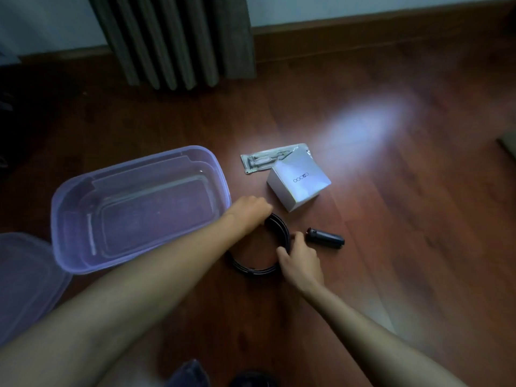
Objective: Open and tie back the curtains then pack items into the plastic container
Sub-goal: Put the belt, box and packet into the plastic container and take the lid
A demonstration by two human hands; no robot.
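From the head camera, the coiled black cable [252, 270] lay on the wooden floor, just beside the open plastic container [134, 160]. The left hand [251, 209] curled its fingers over the coil's far edge, and the right hand [300, 256] pinched its near-right side. The coil looked light and floppy, likely to spring loose, so holding opposite sides suited it.

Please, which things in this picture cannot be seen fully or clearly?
Head view:
Lid: cut off by the left edge.
Coiled black band: partly hidden under left hand and right hand; belt or cable, unclear.
Packet: contents blurred; white box covers one corner.
Curtain: top cut off by upper edge.
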